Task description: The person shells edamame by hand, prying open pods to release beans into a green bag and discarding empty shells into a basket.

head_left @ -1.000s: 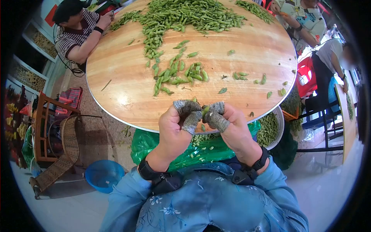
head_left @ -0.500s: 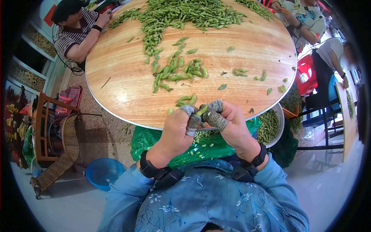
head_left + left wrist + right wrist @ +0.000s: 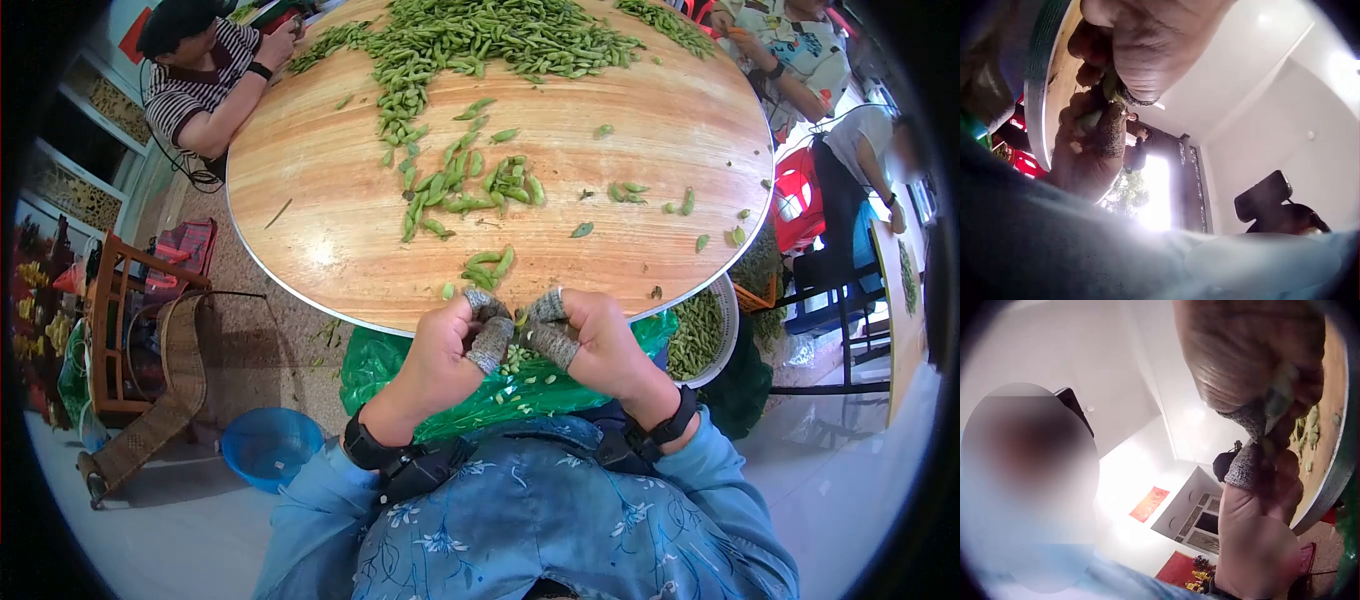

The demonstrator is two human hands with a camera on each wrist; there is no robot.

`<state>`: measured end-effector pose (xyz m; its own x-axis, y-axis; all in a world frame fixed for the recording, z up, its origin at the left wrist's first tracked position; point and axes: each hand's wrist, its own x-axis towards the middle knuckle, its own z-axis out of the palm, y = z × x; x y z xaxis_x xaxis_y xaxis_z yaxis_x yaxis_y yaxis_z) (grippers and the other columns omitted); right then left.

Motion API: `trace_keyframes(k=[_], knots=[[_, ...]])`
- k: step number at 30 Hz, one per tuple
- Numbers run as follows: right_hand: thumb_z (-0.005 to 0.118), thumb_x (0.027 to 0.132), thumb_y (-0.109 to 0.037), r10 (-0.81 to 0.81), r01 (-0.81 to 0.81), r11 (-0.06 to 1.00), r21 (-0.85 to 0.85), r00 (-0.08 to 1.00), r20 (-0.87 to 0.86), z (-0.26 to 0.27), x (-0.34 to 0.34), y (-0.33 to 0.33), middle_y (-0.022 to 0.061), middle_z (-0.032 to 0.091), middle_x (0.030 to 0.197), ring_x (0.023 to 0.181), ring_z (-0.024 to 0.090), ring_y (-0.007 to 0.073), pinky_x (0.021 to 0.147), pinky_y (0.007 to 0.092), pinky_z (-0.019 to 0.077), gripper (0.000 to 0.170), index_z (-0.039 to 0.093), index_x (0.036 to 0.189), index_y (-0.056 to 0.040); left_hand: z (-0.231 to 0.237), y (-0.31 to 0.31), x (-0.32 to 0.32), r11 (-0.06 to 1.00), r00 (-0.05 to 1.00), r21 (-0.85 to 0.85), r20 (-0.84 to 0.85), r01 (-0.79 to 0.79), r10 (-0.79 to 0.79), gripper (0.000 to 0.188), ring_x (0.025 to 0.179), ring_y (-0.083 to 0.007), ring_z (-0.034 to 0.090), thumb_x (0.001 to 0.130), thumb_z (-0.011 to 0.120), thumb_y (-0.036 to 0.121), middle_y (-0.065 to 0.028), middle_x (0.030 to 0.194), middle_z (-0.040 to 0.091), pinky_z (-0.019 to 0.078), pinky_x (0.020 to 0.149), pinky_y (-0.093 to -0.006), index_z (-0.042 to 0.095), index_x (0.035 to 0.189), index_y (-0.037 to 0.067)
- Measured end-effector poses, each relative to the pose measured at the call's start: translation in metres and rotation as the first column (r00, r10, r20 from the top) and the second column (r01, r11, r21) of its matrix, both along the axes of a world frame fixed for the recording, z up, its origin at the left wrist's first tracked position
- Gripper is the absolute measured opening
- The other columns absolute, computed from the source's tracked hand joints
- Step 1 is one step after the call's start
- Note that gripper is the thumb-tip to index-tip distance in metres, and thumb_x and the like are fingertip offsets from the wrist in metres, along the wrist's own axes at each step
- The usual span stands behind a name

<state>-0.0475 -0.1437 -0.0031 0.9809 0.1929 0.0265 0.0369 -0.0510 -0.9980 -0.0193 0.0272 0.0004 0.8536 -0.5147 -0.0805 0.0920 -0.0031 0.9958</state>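
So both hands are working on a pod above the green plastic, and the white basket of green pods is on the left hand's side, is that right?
Not quite: the white basket of green pods is on the right hand's side, as the head view shows. That hand and the left hand are indeed working on a pod above the green plastic.

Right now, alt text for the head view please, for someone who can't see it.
A person's left hand and right hand, in grey finger covers, pinch a green pod at a round wooden table. Pods lie heaped across its far side; green plastic spreads beneath the hands.
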Motion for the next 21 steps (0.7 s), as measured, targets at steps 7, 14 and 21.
trace_keyframes(k=[7,14,21], knots=[[0.058,0.067,-0.001,0.022,0.012,0.976,-0.219,0.988,0.155,-0.001,-0.005,0.005,0.0173,0.05,0.062,0.053,0.049,0.0243,0.05,0.0317,0.0382,0.009,0.052,0.073,0.0024,-0.008,-0.001,0.0,0.999,0.988,0.013,-0.147,0.046,-0.043,0.01,0.066,-0.0063,0.041,0.075,0.043,-0.002,0.0006,0.071,0.046,0.0364,0.059,-0.0207,0.048,0.083,0.0],[0.058,0.068,-0.001,-0.012,0.056,0.959,-0.278,0.988,0.157,0.015,-0.012,-0.006,0.0157,0.053,0.064,0.058,0.054,0.0233,0.052,0.03,0.041,0.009,0.055,0.076,0.0017,-0.015,-0.002,0.003,0.998,1.0,0.055,0.028,-0.014,0.012,0.018,0.058,-0.0089,0.044,0.071,0.04,-0.001,0.0001,0.068,0.046,0.0342,0.05,-0.0222,0.048,0.086,0.003],[0.059,0.071,0.0,-0.32,0.364,0.803,-0.473,0.931,0.175,0.017,-0.04,-0.118,0.0083,0.06,0.076,0.068,0.056,0.0121,0.061,0.0232,0.0441,0.013,0.059,0.083,0.0012,-0.011,0.026,0.027,0.707,0.673,0.532,0.732,-0.466,-0.108,0.015,0.067,-0.0321,0.05,0.069,0.053,0.007,-0.0158,0.073,0.051,0.0408,0.058,-0.0387,0.052,0.083,0.002]])
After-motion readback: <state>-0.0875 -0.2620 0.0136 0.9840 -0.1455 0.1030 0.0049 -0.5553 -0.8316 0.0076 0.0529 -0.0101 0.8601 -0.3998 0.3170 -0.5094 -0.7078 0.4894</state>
